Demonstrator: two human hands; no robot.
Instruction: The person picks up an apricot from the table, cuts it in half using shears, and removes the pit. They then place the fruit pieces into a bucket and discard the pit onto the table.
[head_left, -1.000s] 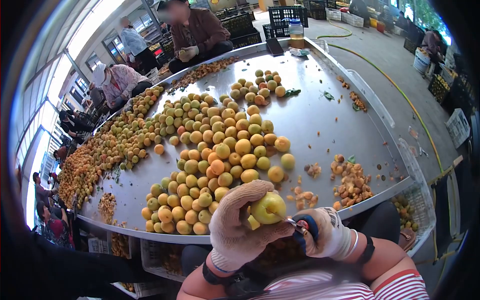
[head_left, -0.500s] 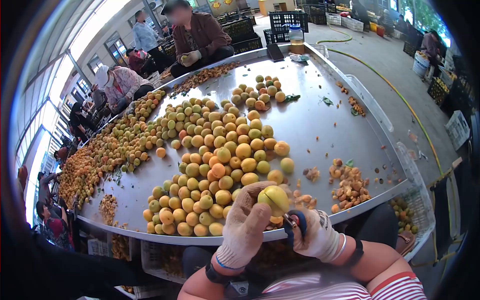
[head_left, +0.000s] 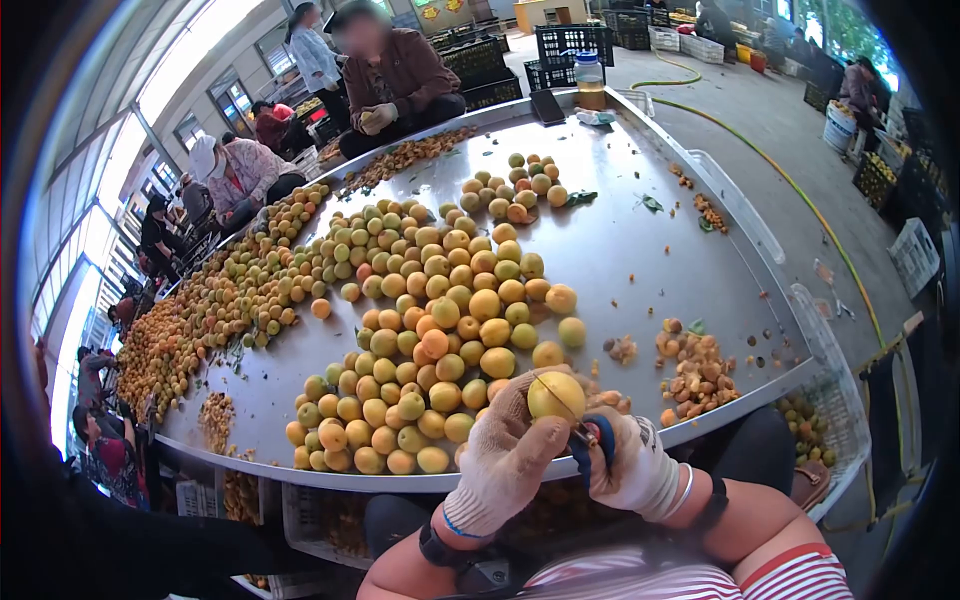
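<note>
My left hand (head_left: 508, 450), in a pale work glove, holds a yellow apricot (head_left: 556, 397) between thumb and fingers above the table's front edge. A dark line runs across the skin of that fruit. My right hand (head_left: 628, 462), also gloved, is closed round a small tool (head_left: 590, 436) with a blue and red handle, its metal end against the apricot's lower right side. A big heap of yellow and orange apricots (head_left: 430, 340) lies on the metal table (head_left: 640, 260) just beyond my hands.
Pit and pulp scraps (head_left: 697, 375) lie right of my hands. A jar (head_left: 590, 82) stands at the far edge. A person in a dark red jacket (head_left: 405, 75) sits across. A plastic crate (head_left: 835, 430) holds fruit at the right. A hose (head_left: 790, 180) crosses the floor.
The apricot has turned in my left hand, and a dark line now shows across it. Both hands have shifted slightly. The standing person in light blue at the back has moved right.
</note>
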